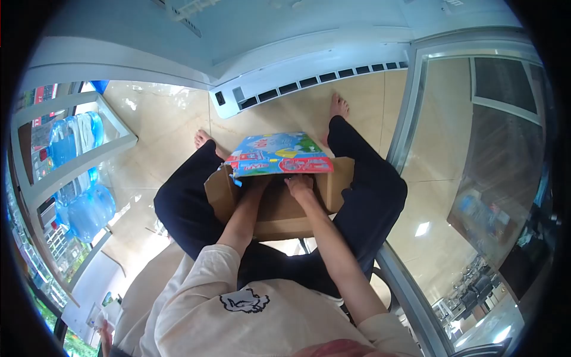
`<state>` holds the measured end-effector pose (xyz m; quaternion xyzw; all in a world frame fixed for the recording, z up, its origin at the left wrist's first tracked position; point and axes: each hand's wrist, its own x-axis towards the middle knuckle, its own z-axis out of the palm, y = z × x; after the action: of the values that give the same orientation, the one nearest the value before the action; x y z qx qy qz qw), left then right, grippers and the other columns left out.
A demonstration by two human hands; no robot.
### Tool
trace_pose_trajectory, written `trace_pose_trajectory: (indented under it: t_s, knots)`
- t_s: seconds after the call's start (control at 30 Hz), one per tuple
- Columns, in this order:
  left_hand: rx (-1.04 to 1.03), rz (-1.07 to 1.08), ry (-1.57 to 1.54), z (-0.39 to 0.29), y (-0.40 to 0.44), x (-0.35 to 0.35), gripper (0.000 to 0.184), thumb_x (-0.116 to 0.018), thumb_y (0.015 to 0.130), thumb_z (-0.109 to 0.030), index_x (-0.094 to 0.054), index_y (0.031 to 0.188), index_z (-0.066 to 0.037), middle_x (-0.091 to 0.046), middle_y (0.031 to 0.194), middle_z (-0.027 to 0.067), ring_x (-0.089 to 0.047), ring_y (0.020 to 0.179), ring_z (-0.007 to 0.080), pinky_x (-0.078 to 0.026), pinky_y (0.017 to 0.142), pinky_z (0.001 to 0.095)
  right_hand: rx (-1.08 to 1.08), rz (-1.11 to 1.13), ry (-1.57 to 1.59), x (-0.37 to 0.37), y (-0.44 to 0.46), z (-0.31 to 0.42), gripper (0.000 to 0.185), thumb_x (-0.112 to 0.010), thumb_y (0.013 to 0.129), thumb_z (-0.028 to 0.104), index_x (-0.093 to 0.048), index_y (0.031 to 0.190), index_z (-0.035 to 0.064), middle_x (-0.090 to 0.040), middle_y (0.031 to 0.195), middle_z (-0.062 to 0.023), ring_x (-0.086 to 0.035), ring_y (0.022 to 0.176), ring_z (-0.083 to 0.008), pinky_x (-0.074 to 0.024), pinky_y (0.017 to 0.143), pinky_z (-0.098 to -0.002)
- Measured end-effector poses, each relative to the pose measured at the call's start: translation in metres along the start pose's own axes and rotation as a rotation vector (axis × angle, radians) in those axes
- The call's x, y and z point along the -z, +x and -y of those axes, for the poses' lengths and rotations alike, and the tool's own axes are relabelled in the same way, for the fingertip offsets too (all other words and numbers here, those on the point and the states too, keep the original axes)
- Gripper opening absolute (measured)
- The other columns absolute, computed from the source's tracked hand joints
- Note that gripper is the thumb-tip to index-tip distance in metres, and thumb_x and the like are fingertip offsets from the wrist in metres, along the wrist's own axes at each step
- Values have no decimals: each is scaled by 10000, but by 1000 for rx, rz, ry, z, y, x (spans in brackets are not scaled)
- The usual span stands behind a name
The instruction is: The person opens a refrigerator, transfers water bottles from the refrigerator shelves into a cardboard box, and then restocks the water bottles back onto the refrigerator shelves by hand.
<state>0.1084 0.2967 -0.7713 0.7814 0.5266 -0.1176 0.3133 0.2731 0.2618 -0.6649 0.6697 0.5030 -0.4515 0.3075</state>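
Observation:
An open cardboard box [279,228] stands between the person's knees, its side flaps spread outward. A blue, red and yellow printed carton or sheet [276,156] lies across the far part of the box. My right hand [300,184] is inside the box at the near edge of the printed piece, its fingers partly under it; what they touch is hidden. My left hand reaches into the box at the left, under the printed piece, and only the wrist and forearm show.
A white cabinet [315,56] with a slotted base rises ahead. Its glass door [410,119] stands open on the right. Large blue water bottles [89,211] and a white frame are at the left. Two bare feet rest on the tiled floor [160,119].

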Motion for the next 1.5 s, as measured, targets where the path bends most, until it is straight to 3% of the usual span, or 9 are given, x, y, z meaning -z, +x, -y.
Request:
trace_pose_trajectory:
  t_s: [0.13, 0.23, 0.37, 0.53, 0.73, 0.83, 0.97, 1.3, 1.5]
  knots:
    - [8, 33, -9, 4, -3, -18, 668, -637, 913, -408, -464, 1409, 4, -495, 1446, 189, -506, 1293, 279, -417, 1091, 402, 126, -722, 139, -62, 41, -17, 531, -590, 944, 496, -619, 1317, 119, -612, 1354, -125, -549, 1284, -322, -427, 1072, -475]
    - [10, 57, -12, 13, -11, -31, 683, -642, 908, -430, -467, 1408, 2, -491, 1453, 186, -503, 1296, 278, -415, 1093, 402, 139, -413, 189, -10, 9, -8, 537, -609, 930, 468, -588, 1325, 106, -586, 1367, -158, -538, 1273, -351, -398, 1082, -512]
    - [13, 82, -19, 17, -15, -39, 703, -650, 903, -460, -471, 1405, 0, -485, 1463, 183, -500, 1300, 276, -411, 1095, 401, 353, -447, 529, -27, 20, -20, 498, -513, 986, 403, -569, 1345, 61, -529, 1431, -194, -487, 1322, -376, -365, 1118, -502]
    - [-21, 68, -5, 2, 4, -29, 729, -659, 896, -496, -476, 1402, -3, -478, 1475, 178, -495, 1305, 274, -407, 1097, 401, 227, -681, -20, -13, 24, -15, 466, -567, 964, 387, -598, 1319, 85, -585, 1364, -174, -544, 1277, -346, -430, 1057, -493]
    - [-128, 104, -12, -14, -1, -5, 714, -698, 850, -537, -543, 1307, -12, -529, 1380, 189, -544, 1224, 294, -445, 1036, 404, 46, -145, -253, 36, -29, -7, 390, -556, 978, 408, -693, 1199, 118, -647, 1254, -103, -610, 1191, -289, -495, 961, -428]
    - [87, 289, -499, -30, -46, 87, 608, -784, 729, -551, -732, 1033, -27, -704, 1059, 236, -703, 963, 358, -572, 847, 417, 133, -355, -239, 46, -57, -12, 401, -616, 929, 444, -743, 1067, 90, -682, 1142, -133, -644, 1108, -331, -507, 944, -456]
    - [244, 31, -311, -71, -95, 165, 665, -748, 750, -559, -722, 1065, 26, -718, 917, 260, -714, 901, 394, -572, 819, 454, 198, -526, -106, 78, -115, -19, 466, -635, 905, 475, -734, 1060, 47, -699, 1091, -189, -651, 1058, -405, -509, 920, -504]
    - [22, -242, -1310, -115, -212, 262, 442, -740, 865, -403, -688, 989, 18, -707, 846, 84, -670, 739, 139, -531, 678, 315, 270, -1338, 265, 218, -350, -39, 430, -573, 952, 447, -604, 896, 21, -680, 828, -236, -665, 805, -446, -509, 709, -558]
    - [-278, -351, -1528, -162, -243, 310, 342, -764, 888, -210, -633, 1130, -8, -694, 997, 51, -641, 884, 105, -510, 820, 283, 630, -1811, 660, 343, -441, -36, 372, -583, 1007, 294, -528, 811, -18, -588, 661, -172, -649, 583, -334, -463, 524, -402]
